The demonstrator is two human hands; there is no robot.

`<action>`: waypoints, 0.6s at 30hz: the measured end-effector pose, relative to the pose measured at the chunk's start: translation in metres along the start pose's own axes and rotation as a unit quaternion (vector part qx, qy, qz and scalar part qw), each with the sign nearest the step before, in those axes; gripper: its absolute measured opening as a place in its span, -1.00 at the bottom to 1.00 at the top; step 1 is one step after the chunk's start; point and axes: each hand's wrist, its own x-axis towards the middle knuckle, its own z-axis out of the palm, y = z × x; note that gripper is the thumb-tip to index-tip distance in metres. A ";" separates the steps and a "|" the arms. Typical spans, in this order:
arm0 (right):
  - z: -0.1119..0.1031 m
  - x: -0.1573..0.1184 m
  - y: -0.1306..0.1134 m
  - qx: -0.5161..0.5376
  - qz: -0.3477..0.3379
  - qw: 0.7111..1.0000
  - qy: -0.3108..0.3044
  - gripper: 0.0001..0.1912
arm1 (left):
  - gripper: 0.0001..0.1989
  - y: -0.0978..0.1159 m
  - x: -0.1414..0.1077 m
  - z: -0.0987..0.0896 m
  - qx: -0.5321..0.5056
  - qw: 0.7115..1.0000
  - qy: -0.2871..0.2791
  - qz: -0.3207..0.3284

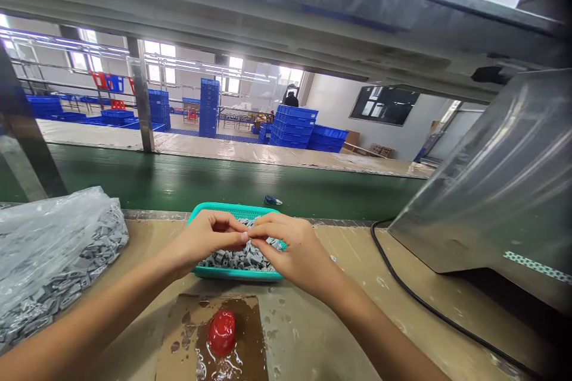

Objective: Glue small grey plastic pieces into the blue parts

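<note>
Head view. Hard to make out: contents, if any, of the grip of left hand (203,242) and right hand (292,247); brought fingertip to fingertip, but cannot tell exact closure or any piece held. Partly hidden behind both hands: teal basket (236,275) and small gray pieces (250,260) inside. Cut off at left edge: clear bag (58,220), crinkled, full of similar gray bits. Cut off at right: smooth metal housing (487,190). Basket of perforated plastic, round-cornered, on table (330,321). Nearer: domed, glossy red object (222,332) on wet brown cardboard (179,324). Arms (120,292) angled inward from below, thumbs under forefingers, just above gray pieces.
</note>
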 end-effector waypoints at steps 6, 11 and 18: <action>-0.014 -0.016 0.000 0.016 0.016 1.000 -0.016 -0.78 | -0.86 0.001 -0.001 0.023 0.016 1.000 0.000 0.010; -0.020 -0.023 0.000 0.007 0.018 1.000 0.003 -0.81 | -0.80 0.002 -0.003 0.026 0.052 0.997 -0.050 0.021; -0.041 -0.046 -0.002 0.028 0.130 0.991 -0.009 -0.90 | -0.58 0.041 0.058 0.006 0.318 0.926 0.051 0.195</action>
